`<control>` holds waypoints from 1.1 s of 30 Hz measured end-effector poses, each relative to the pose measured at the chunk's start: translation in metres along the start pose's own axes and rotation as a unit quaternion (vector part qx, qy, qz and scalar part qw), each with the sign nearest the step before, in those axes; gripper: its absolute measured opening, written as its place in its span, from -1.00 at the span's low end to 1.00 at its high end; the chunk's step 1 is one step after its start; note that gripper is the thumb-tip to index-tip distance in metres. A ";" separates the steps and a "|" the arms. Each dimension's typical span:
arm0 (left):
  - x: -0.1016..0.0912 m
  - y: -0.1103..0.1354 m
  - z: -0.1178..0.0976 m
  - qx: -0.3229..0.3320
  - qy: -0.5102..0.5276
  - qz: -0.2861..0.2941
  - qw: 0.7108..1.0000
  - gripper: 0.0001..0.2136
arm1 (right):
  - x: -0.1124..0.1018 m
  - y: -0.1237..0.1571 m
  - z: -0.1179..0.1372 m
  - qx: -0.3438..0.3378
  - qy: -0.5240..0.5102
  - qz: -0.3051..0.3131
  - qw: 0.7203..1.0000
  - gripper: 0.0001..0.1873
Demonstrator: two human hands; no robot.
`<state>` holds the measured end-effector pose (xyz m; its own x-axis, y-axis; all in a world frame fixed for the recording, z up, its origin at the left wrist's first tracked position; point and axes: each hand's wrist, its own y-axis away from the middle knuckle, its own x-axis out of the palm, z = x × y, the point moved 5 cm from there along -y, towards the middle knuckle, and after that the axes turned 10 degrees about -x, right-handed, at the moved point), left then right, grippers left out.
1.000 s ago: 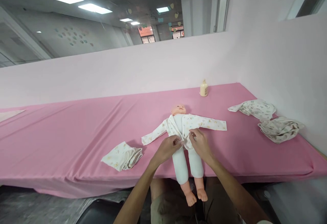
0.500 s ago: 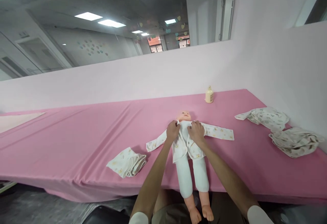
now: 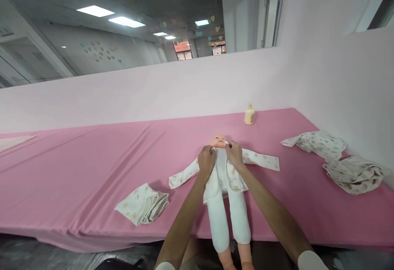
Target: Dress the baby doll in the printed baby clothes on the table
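A baby doll (image 3: 221,204) with a white cloth body lies on its back, its feet toward me. It wears a white printed baby jacket (image 3: 261,160), whose sleeves stretch out to both sides and whose front hangs apart over the chest. My left hand (image 3: 206,160) is closed on the jacket's edge at the collar, on the left side of the neck. At the other side of the neck, my right hand (image 3: 234,154) pinches the opposite collar edge just below the doll's chin. Part of the doll's head is hard to make out.
Pink cloth (image 3: 92,171) covers the long table. Folded printed fabric (image 3: 143,204) lies left of the doll. Two crumpled garments, one upper (image 3: 321,143) and one lower (image 3: 357,174), lie at the right by the wall. A pump bottle (image 3: 249,115) stands at the back.
My right hand has moved up from the chest to the collar by the chin. The jacket front is spread wider, showing more white chest. The view has shifted slightly.
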<state>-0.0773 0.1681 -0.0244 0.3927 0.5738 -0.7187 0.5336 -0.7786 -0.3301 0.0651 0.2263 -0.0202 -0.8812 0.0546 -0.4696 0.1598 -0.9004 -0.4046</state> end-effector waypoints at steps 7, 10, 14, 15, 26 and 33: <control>0.001 -0.001 0.008 -0.017 0.082 0.042 0.996 -0.83 | 0.016 0.010 0.001 -0.011 -0.035 -0.014 0.999 -0.71; 0.002 -0.003 0.008 -0.002 0.096 0.047 0.994 -0.83 | 0.019 0.010 0.003 -0.013 -0.038 -0.019 0.999 -0.71; 0.004 -0.006 0.012 0.000 0.105 0.049 0.993 -0.82 | 0.023 0.010 0.006 -0.004 -0.043 -0.033 0.999 -0.71; 0.004 -0.006 0.014 -0.003 0.109 0.049 0.993 -0.82 | 0.024 0.010 0.007 -0.003 -0.047 -0.033 0.998 -0.71; 0.007 -0.007 0.016 0.027 0.119 0.062 0.991 -0.81 | 0.028 0.013 0.008 -0.018 -0.044 -0.016 0.999 -0.71; 0.007 -0.005 0.015 0.033 0.129 0.062 0.989 -0.82 | 0.033 0.014 0.004 -0.038 -0.052 -0.013 0.998 -0.74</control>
<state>-0.0889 0.1719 -0.0369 0.6349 0.5118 -0.5787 0.4229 -0.8571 -0.2941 0.0363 0.2144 -0.0385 -0.9265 0.0293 -0.3750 0.1652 -0.8640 -0.4756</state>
